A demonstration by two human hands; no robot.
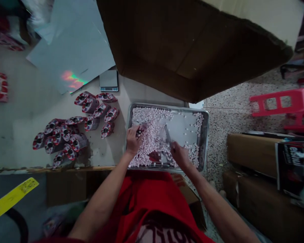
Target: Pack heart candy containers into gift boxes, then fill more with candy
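Observation:
In front of me lies a metal tray [204, 141] with many small pale pink pellets [152, 135], heaped mostly on its left side. My left hand [133, 141] is closed around a small printed pouch [143, 127] at the tray's left side, its dark round mouth facing up. My right hand [180, 154] grips a slim grey scoop-like tool [167, 133] over the tray's middle; its exact kind is unclear. Under the pellets near the front edge shows a dark red patch [155, 156].
Several red-and-white printed pouches [57, 136] stand left of the tray. Behind them are a small digital scale [108, 81] and shiny sheets [78, 44]. A large open cardboard box [162, 44] looms at the back. Pink stools [283, 101] and cartons [250, 153] stand right.

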